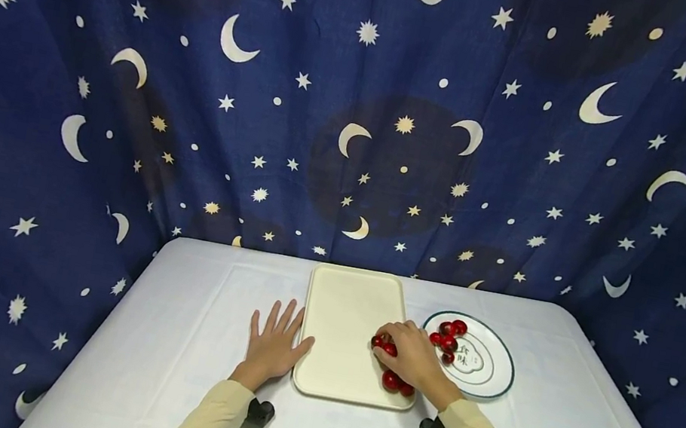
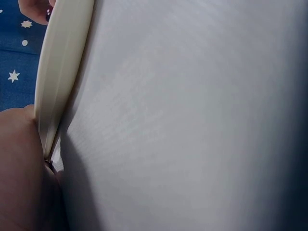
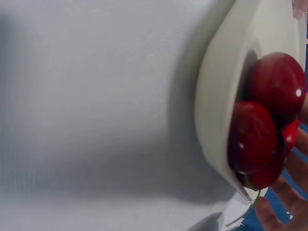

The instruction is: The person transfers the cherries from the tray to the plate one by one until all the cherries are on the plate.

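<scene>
A cream rectangular tray (image 1: 351,323) lies on the white table. My left hand (image 1: 273,347) rests flat at its left edge, fingers spread and the thumb over the rim. Above the tray's right side, my right hand (image 1: 411,354) curls its thumb and fingers round dark red cherries (image 1: 390,348). More cherries (image 1: 391,381) sit in the tray's near right corner, just below that hand. In the right wrist view, glossy cherries (image 3: 277,84) press close to the tray wall (image 3: 216,96), and a thin green stem (image 3: 250,210) pokes out near the fingertips.
To the right of the tray stands a white plate (image 1: 499,364) with a dark rim and printed characters. Several cherries (image 1: 449,344) lie on its left part. A blue curtain (image 1: 304,123) with moons and stars hangs behind the table (image 1: 195,310).
</scene>
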The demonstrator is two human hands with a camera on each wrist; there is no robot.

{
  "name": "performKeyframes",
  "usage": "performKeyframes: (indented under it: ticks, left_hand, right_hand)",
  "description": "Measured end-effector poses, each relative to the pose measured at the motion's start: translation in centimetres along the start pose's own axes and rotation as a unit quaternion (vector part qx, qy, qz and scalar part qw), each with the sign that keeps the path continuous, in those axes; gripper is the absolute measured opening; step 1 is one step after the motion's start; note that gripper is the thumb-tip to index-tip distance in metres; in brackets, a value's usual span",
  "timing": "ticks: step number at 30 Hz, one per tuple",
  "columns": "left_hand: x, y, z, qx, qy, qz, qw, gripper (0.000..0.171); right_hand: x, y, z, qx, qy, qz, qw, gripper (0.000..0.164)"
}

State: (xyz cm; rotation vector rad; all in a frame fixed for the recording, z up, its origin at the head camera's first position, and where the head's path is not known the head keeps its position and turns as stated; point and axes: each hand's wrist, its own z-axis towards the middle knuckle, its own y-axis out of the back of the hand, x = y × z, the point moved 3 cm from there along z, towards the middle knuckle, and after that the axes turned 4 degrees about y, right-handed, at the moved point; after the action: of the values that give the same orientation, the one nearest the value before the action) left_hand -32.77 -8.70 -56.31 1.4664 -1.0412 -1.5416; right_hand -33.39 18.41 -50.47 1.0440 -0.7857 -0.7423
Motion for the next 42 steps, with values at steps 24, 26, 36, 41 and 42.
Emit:
performKeyframes:
  ticks: [24,26,36,41,42]
  left_hand:
    - [0.3,-0.5,0.2,0.002,0.001,0.014,0.9999,0.075]
    - [0.3,-0.6,0.3,0.001,0.0,0.02,0.9998,0.075]
    - [0.6,-0.8,0.6,-0.004,-0.002,0.037,0.9993,0.075]
    - [0.4,-0.7,0.5,-0.004,0.001,0.036,0.9994,0.075]
    - [0.4,-0.7,0.5,-0.005,0.0,0.031,0.9995,0.075]
  right_hand:
    - [-0.7,1.8,0.1,-0.101,0.018,-0.001,0.995,0.03]
    - [-0.9,1.9,0.0,-0.101,0.015,-0.004,0.995,0.031]
    - [-3.0,2.5,-0.6,-0.121,-0.013,-0.017,0.992,0.033]
    - [-4.1,2.8,-1.0,-0.125,-0.034,-0.053,0.99,0.029]
    - [-4.2,2.8,-1.1,-0.125,-0.039,-0.058,0.99,0.029]
